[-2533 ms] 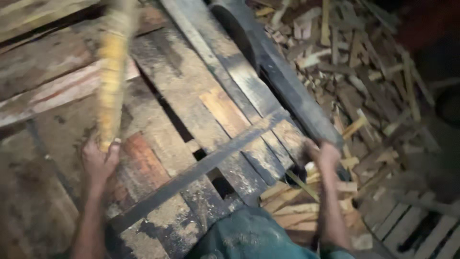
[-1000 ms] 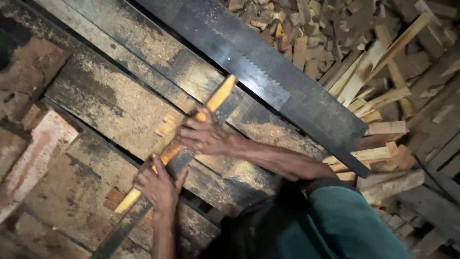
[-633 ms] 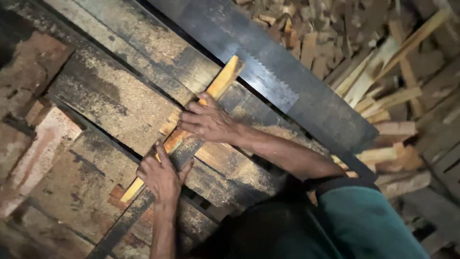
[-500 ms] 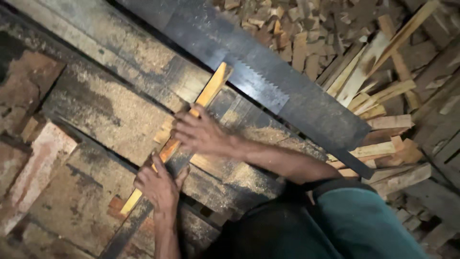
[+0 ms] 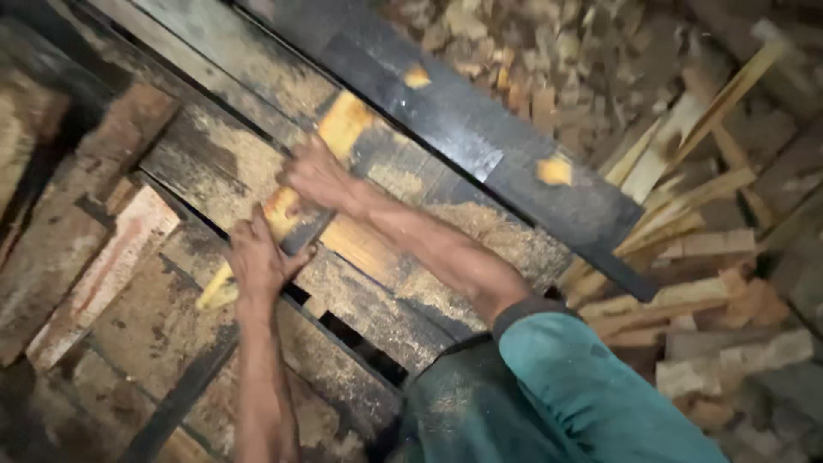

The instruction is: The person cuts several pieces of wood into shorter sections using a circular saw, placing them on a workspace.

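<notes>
Here both hands are pressing a yellow strip (image 5: 283,214) flat on the dusty planks (image 5: 214,163), left hand (image 5: 257,261) gripping its near part and right hand (image 5: 317,176) lying over its far part, probably steadying it, so the next push needs firm, even pressure.

The scene is dimly and warmly lit. Motion blur is seen throughout, strongest on the scrap pile (image 5: 686,129) right of the dark beam (image 5: 480,146). Deep shadow is found left of the beam; faint glare is caught on its face.
</notes>
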